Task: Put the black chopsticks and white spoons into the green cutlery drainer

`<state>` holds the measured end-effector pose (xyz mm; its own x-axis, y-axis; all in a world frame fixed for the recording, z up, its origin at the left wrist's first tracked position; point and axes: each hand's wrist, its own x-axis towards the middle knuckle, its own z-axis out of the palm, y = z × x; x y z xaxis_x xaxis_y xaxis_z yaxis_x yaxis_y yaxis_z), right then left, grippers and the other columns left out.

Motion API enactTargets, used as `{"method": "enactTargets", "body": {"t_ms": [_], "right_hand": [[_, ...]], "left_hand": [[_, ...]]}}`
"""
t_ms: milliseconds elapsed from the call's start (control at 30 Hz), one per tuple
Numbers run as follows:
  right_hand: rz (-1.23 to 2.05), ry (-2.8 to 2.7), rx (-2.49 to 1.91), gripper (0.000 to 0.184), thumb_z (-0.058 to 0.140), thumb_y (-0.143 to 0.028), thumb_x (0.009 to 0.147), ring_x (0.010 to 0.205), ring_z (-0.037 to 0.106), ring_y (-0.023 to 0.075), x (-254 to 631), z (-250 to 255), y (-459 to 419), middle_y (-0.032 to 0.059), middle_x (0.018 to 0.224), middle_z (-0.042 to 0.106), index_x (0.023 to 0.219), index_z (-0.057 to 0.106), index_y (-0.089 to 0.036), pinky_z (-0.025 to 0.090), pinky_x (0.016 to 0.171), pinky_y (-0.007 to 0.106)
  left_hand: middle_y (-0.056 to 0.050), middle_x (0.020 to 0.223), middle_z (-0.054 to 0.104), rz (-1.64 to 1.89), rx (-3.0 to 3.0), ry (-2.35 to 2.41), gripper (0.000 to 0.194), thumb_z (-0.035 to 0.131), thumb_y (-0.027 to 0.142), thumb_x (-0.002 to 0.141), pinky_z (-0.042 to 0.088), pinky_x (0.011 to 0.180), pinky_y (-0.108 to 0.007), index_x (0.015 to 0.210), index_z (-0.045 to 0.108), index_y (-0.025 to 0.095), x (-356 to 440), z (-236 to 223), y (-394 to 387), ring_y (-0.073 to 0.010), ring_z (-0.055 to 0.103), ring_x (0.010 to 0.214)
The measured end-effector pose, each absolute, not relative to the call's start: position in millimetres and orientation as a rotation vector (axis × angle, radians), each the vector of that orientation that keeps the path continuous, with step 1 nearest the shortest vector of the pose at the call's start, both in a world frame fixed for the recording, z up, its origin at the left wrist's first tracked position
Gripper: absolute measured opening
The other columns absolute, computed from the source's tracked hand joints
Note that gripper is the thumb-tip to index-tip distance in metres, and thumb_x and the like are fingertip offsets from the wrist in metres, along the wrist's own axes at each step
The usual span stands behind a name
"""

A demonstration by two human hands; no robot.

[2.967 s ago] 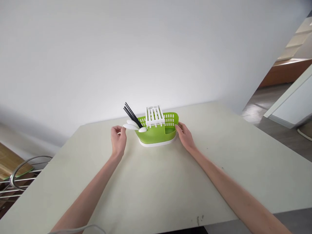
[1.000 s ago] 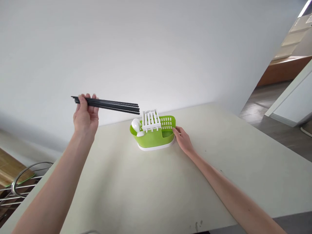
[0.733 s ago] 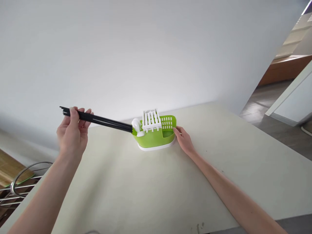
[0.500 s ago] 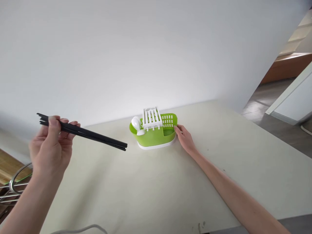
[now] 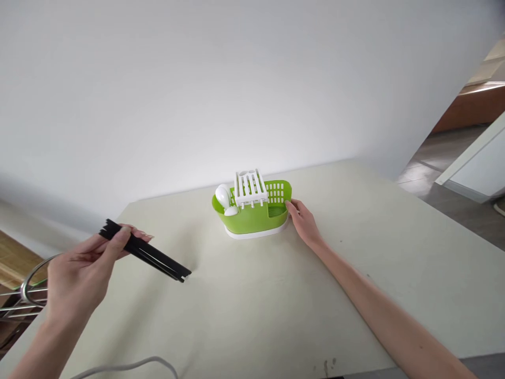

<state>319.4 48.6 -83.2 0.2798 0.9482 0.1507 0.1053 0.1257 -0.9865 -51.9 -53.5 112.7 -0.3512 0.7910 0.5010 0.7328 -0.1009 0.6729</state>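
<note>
Clamping black chopsticks point(image 5: 161, 258) is the left hand point(image 5: 84, 268), lower left; the right hand point(image 5: 303, 221) touches the green basket point(image 5: 252, 221) at centre. Its exact grip is unclear.

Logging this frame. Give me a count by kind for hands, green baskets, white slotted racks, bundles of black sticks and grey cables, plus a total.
Hands: 2 (left hand, right hand)
Green basket: 1
White slotted rack: 1
Bundle of black sticks: 1
Grey cable: 1
Total: 6
</note>
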Motion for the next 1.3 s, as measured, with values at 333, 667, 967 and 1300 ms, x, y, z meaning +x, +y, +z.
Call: {"method": "enactTargets", "body": {"t_ms": [333,667,967,1300], "right_hand": [[0.870,-1.110,-1.309,0.057,0.053,-0.067,0.096,0.112,0.068,0.0274,319.4,-81.1,47.0,0.0125,0.134,0.072,0.125,0.069,-0.021,0.052,0.091,0.038],[0.867,-1.101,-1.309,0.056,0.054,-0.068,0.095,0.114,0.067,0.0280,321.4,-83.7,48.7,0.0118,0.133,0.072,0.123,0.070,-0.022,0.053,0.091,0.038],[0.860,-1.116,-1.306,0.054,0.054,-0.067,0.095,0.114,0.067,0.0275,323.5,-87.8,50.9,0.0102,0.132,0.073,0.122,0.070,-0.023,0.053,0.088,0.037],[0.872,-1.106,-1.327,0.055,0.054,-0.069,0.095,0.115,0.068,0.0280,323.3,-86.9,49.7,0.0099,0.134,0.072,0.124,0.070,-0.024,0.053,0.091,0.039]], "left_hand": [[-0.003,0.091,0.082,1.264,1.854,2.039,0.037,0.073,0.063,0.081,0.055,0.112,-0.047,0.080,0.082,0.028,-46.3,109.7,-75.6,-0.0303,0.075,0.108],[-0.002,0.091,0.081,1.388,1.771,2.083,0.034,0.073,0.061,0.082,0.051,0.116,-0.056,0.079,0.081,0.028,-37.0,107.3,-81.4,-0.0334,0.074,0.108],[-0.003,0.090,0.081,1.484,1.643,2.103,0.036,0.073,0.061,0.082,0.055,0.114,-0.054,0.086,0.079,0.025,-41.7,105.3,-78.6,-0.0324,0.076,0.106],[-0.004,0.090,0.080,1.544,1.583,2.081,0.039,0.073,0.061,0.082,0.053,0.113,-0.059,0.093,0.078,0.024,-51.4,98.0,-71.1,-0.0329,0.077,0.103]]}}
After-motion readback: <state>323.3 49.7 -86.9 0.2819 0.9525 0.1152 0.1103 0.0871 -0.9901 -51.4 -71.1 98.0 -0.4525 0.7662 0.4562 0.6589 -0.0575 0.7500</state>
